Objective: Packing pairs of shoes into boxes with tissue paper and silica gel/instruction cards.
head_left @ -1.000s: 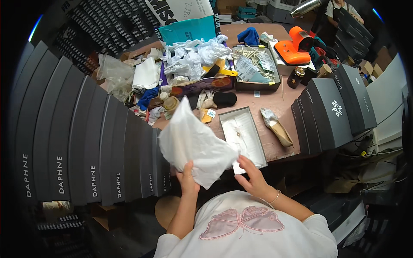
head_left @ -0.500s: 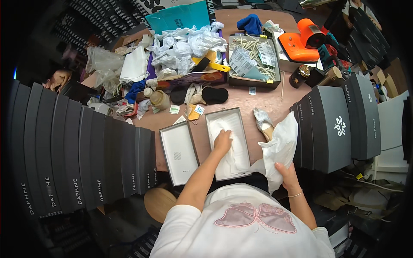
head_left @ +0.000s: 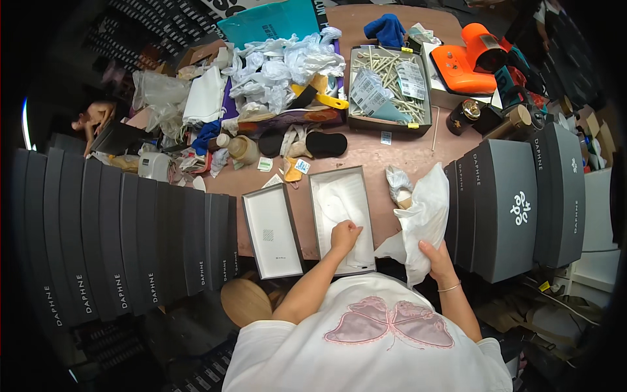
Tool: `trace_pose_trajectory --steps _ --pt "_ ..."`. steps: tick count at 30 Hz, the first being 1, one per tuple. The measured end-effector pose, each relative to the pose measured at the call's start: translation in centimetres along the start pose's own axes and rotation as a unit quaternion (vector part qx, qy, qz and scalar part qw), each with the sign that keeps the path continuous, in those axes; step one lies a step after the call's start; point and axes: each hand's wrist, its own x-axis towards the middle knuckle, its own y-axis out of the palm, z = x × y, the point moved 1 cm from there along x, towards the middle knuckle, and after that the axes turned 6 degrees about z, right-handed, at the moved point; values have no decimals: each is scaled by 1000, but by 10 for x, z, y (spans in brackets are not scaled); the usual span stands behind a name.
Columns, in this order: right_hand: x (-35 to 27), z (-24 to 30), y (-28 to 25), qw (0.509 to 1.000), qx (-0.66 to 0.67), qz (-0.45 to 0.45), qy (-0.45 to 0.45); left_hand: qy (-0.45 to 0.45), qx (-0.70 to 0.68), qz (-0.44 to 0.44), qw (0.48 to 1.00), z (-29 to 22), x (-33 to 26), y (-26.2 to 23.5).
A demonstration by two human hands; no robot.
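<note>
A grey shoebox (head_left: 370, 225) with a white inside stands in front of me, white tissue paper (head_left: 336, 204) lying in it. My left hand (head_left: 346, 236) is over the box's near half, fingers pinched together; whatever they may hold is too small to make out. On the right, my right hand (head_left: 436, 260) grips a sheet of white wrapping paper (head_left: 428, 206) between thumb and fingers. Partly under that sheet lies a light shoe (head_left: 398, 183) with greyish wrapping around it. The shoebox lid (head_left: 271, 228) rests inside up, left of the box.
Dark shoeboxes stand in rows at left (head_left: 144, 242) and right (head_left: 513, 202). Farther back are a heap of crumpled white paper (head_left: 281, 72), a box of thin sticks (head_left: 388, 81), an orange device (head_left: 464, 68) and a dark jar (head_left: 464, 116). A bottle (head_left: 243, 150) stands behind the lid.
My left hand has drawn nearer to me inside the box. The wrapping paper in my right hand has shifted and now covers more of the shoe.
</note>
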Motion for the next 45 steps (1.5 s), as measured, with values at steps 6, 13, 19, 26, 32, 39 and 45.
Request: trace_pose_trajectory --steps 6,13,19,26,32,39,45 --pt "-3 1 21 998 32 57 -11 121 -62 1 991 -65 -31 -64" --pt "51 -31 36 998 46 -31 -36 48 -386 190 901 -88 -31 -51" --pt "53 -54 -4 989 135 -54 15 -188 -324 -41 926 -59 -37 -69" --pt "52 -58 -12 990 120 -69 -18 20 -399 -48 915 -39 -29 -136" --pt "52 -55 -14 985 168 -38 12 88 121 -222 964 2 -41 -248" --pt "53 -70 -13 980 194 -34 24 -8 -36 -26 999 0 -34 -43" --pt "41 -46 -10 986 166 -26 -23 57 -359 48 930 -40 -32 -135"
